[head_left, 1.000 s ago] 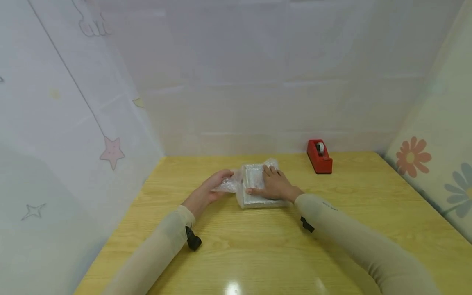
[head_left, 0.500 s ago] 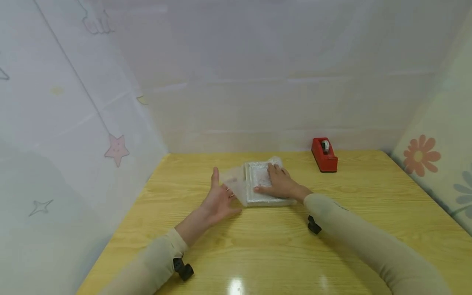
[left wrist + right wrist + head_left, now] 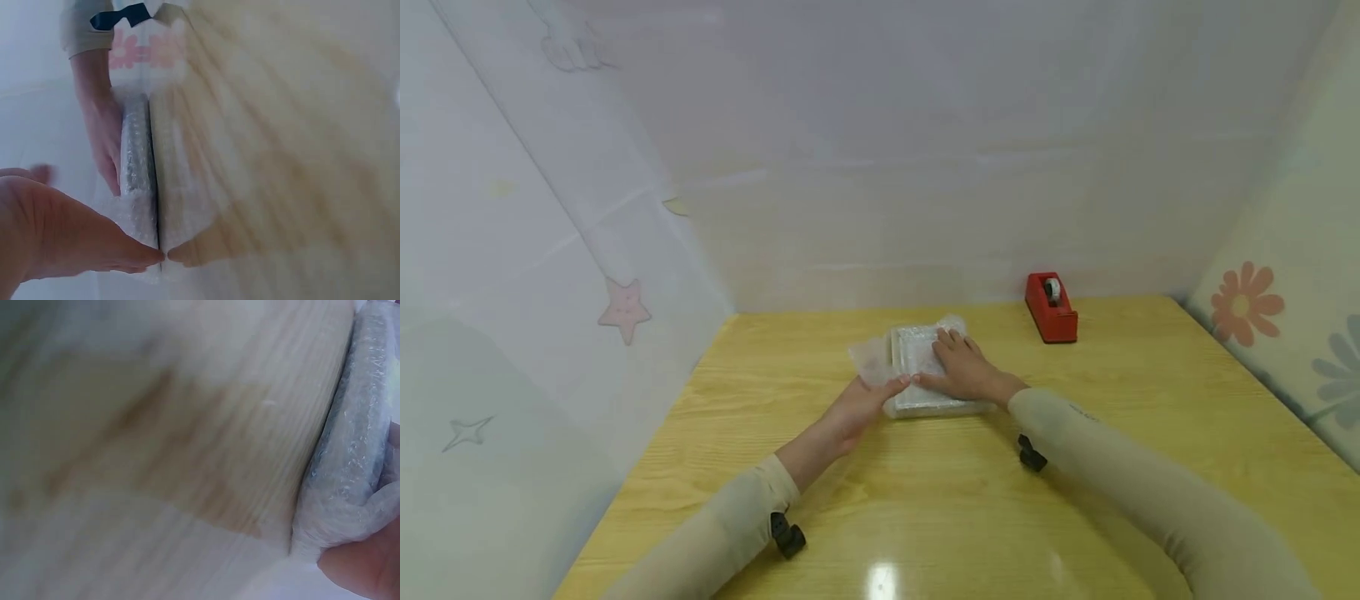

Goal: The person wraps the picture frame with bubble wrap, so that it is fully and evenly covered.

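A flat, frame-shaped thing in bubble wrap [image 3: 925,403] lies on the table. My right hand [image 3: 966,371] rests on top of it, fingers spread and thumb toward its left side. A loose wrap flap [image 3: 867,357] stands out at the left end. Beside that end is my left hand [image 3: 853,408], its thumb reaching over the near left corner, close to the right thumb. The left wrist view has the left hand [image 3: 69,231] with its lower edge down by the wrapped end; its other fingers are partly hidden. The right wrist view shows the package's near side [image 3: 347,444].
A red tape dispenser [image 3: 1051,308] with a roll of tape stands at the back right of the wooden table [image 3: 940,500]. Pale printed sheets [image 3: 880,167] rise behind the table and at both sides.
My left hand first held the flap, then spread with the thumb up, and has now moved right to the package's near left corner. My right hand stays on top.
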Demonstrator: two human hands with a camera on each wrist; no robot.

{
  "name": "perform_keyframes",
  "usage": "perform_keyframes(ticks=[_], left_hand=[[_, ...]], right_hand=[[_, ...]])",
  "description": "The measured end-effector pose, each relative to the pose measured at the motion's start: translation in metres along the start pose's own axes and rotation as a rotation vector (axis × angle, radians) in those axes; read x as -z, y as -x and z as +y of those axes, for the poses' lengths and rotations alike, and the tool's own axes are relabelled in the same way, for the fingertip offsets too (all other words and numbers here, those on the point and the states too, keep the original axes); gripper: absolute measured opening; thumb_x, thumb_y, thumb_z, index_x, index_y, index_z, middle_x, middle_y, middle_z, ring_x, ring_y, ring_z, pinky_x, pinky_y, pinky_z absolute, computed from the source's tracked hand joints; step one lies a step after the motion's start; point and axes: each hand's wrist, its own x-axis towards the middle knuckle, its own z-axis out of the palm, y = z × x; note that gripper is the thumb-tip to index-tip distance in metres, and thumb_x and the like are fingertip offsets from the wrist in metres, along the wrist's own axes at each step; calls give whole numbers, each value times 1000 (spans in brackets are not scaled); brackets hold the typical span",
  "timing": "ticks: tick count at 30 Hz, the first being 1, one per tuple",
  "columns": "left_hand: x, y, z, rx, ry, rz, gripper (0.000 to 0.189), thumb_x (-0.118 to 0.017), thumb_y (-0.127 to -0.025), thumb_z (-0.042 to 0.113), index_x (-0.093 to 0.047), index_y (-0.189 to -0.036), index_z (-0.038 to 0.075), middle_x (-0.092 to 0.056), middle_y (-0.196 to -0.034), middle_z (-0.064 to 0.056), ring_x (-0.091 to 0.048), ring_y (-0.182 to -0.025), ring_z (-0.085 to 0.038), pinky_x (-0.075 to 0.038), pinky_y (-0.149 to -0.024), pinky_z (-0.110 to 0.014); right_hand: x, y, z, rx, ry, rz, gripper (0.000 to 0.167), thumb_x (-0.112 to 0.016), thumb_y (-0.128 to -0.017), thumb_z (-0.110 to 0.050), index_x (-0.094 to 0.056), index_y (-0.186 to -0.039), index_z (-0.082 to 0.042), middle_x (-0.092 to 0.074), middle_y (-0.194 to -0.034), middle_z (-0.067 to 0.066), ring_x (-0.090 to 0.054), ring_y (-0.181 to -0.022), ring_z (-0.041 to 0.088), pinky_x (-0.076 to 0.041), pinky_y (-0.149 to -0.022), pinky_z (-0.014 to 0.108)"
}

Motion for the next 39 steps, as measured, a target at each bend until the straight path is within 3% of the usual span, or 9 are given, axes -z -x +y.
perform_keyframes(ticks=[3,7,15,21,24,27,31,33,39], left_hand=[[-1,-4,-1,49,-85,71,53,-59,-102,21,-42,-147,1,-44,-150,-14,-36,-140,-29,-21,-117,-50],[-5,-11,0,77,-87,108,46,-50,-101,17,-48,-140,-7,-45,-148,-17,-36,-138,-29,-21,-117,-48],[-16,-14,0,125,-60,205,63,-53,-96,18,-36,-147,-14,-27,-161,-20,-17,-149,-32,-12,-120,-48],[-26,-18,-1,140,-108,182,60,-53,-97,23,-43,-146,-11,-14,-165,-21,-10,-151,-37,-13,-118,-56],[-35,-25,0,121,-184,144,62,-55,-97,25,-42,-150,-7,-5,-168,-17,-5,-152,-35,-11,-118,-55],[-40,-34,-1,76,-301,109,77,-58,-98,29,-23,-161,0,4,-169,-14,2,-152,-32,-6,-119,-53],[-43,-43,-1,11,-478,71,87,-60,-98,33,-10,-163,4,0,-169,-14,1,-153,-30,-7,-120,-50],[-43,-45,-2,-10,-554,59,83,-57,-98,32,-14,-162,2,-6,-169,-16,-4,-153,-31,-11,-120,-48],[-40,-46,-2,-7,-701,-2,79,-48,-97,30,-14,-162,2,-9,-168,-16,-5,-153,-34,-11,-120,-50]], right_hand=[[4,0,-1,3,20,8,83,-55,-100,-59,-44,-147,9,-24,-160,31,-19,-147,48,-17,-116,61],[2,-3,-1,-29,42,-9,84,-56,-99,-59,-44,-147,9,-24,-161,29,-19,-148,46,-16,-116,60],[-12,-9,-8,-50,163,-72,93,-44,-100,-68,-35,-154,6,-24,-163,23,-20,-149,42,-18,-117,58],[-8,-11,-8,-45,204,-62,92,-45,-99,-68,-40,-152,7,-31,-160,23,-27,-147,40,-22,-115,59],[-4,-12,-4,-42,196,-53,90,-46,-100,-66,-40,-151,8,-33,-159,23,-29,-146,40,-21,-115,59],[-3,-11,-1,-32,184,-56,85,-49,-102,-60,-37,-153,7,-32,-160,22,-28,-147,40,-18,-116,59],[-3,-7,3,-27,121,-60,82,-53,-105,-50,-27,-156,8,-28,-161,24,-24,-148,40,-13,-118,58],[-2,-6,4,-26,87,-69,82,-52,-105,-47,-22,-157,10,-26,-161,25,-21,-149,40,-10,-118,58],[4,-1,3,-12,-22,-93,80,-45,-108,-45,-17,-156,13,-20,-162,29,-15,-150,42,-6,-118,59]])
